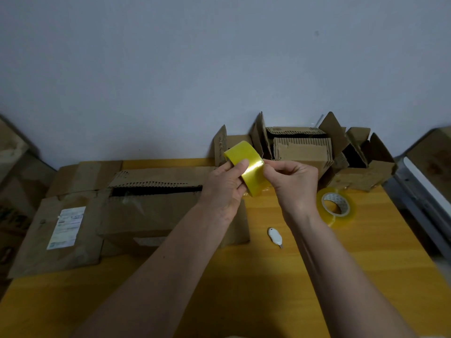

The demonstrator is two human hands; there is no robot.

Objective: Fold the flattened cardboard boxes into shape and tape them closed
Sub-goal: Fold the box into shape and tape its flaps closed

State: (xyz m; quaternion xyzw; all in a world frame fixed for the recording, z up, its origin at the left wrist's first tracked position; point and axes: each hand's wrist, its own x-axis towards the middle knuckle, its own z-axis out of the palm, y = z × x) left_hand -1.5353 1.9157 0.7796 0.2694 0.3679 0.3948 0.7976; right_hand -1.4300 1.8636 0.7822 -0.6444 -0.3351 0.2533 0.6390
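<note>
A yellow tape roll is held up above the yellow table. My left hand grips the roll from the left, thumb across its outer face. My right hand pinches the roll's right edge with its fingertips. Under my left hand sits a brown cardboard box with torn, partly open top flaps. It rests on flattened cardboard with a white label. Two more cardboard boxes with raised flaps stand against the wall at the back right.
A second, clear tape roll lies flat on the table at the right. A small white cutter lies between my forearms. Cardboard leans at the far left edge, and a grey-and-white frame runs along the table's right side.
</note>
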